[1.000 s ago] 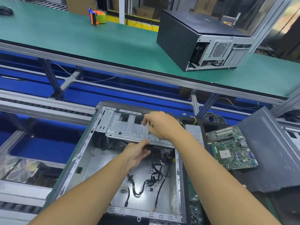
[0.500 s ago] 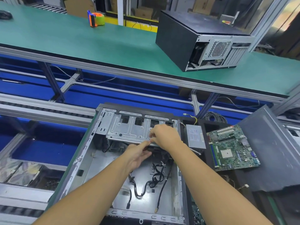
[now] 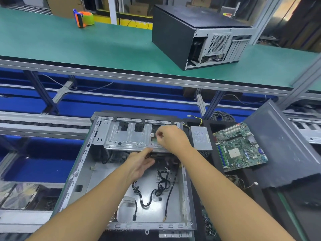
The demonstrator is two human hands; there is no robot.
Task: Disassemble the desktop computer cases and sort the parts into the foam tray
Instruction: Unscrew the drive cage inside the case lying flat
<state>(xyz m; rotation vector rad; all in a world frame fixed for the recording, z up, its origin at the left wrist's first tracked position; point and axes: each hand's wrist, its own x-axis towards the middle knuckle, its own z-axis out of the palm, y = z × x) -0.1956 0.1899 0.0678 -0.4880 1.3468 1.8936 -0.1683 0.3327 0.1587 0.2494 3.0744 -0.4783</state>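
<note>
An open desktop case (image 3: 83, 164) lies on its side in front of me, loose black cables (image 3: 161, 186) on its floor. A silver drive cage (image 3: 126, 136) spans its far end. My left hand (image 3: 140, 166) reaches under the cage's front edge, its thumb against the lip and its fingers straight beneath. On top of the cage's right part, my right hand (image 3: 171, 138) pinches something small with curled fingers; what it is stays hidden. To the right, a black foam tray (image 3: 217, 126) holds a grey power supply (image 3: 201, 139) and a green motherboard (image 3: 239, 146).
A grey side panel (image 3: 281, 146) leans over the tray's right side. A second closed case (image 3: 196, 33) stands on the green bench (image 3: 86, 46) behind, with an orange and green tape dispenser (image 3: 84, 18) at the far left. Blue conveyor rails run between.
My right hand slid toward me along the top of the drive cage, then back a little and now pinches there. My left hand stays under the cage's front edge.
</note>
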